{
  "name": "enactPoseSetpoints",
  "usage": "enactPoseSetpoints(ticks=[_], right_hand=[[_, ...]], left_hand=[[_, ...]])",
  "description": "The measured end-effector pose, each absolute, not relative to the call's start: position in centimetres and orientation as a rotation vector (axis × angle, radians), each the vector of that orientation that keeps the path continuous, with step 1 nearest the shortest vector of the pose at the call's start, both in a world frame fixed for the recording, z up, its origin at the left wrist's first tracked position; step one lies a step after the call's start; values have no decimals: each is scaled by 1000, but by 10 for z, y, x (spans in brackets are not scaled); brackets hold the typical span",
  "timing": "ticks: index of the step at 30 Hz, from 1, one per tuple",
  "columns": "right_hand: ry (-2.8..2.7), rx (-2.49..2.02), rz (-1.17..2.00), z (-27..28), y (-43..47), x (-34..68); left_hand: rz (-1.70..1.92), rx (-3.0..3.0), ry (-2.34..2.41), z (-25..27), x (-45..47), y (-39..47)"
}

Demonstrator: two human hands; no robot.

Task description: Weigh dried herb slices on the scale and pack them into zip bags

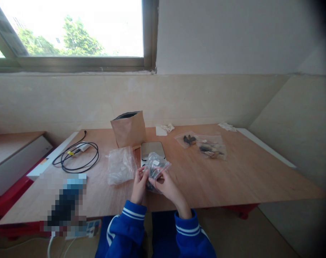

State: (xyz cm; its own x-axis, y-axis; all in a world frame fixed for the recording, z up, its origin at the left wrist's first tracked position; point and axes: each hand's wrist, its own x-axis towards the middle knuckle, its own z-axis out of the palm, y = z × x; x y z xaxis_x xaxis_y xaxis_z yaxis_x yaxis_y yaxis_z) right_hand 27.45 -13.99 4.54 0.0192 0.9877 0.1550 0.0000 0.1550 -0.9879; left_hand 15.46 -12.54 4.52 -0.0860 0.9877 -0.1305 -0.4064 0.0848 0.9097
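Between my two hands is a clear zip-lock bag (155,162) with dark contents, held just in front of a small flat scale (152,149). My left hand (140,182) pinches the bag's left side. On its right side, near the red zip line, the fingers of my right hand (167,184) are closed on the plastic. What exactly lies inside the bag is too small to make out. To the left of the scale lies a stack of clear plastic bags (121,166). Behind them a brown kraft paper pouch (129,130) stands upright with its top open.
Two clear bags with dark dried-looking pieces, a smaller bag (189,139) and a larger bag (211,147), lie at the back right. A coiled black cable (62,163) is on the left. Crumpled tissue (226,127) and white paper (161,131) lie near the wall.
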Motion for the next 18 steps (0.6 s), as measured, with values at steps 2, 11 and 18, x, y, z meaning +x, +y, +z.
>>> enactPoseSetpoints(ticks=[2,11,18], right_hand=[[-1237,-1101,1124,46,-141,275],[-1182,-1052,1013,62,-137,279],[-1046,-1034,925,68,-136,271]], left_hand=[[1361,778,1036,46,154,-126],[1389,622,1022,42,148,-119],[1221,342,749,50,144,-120]])
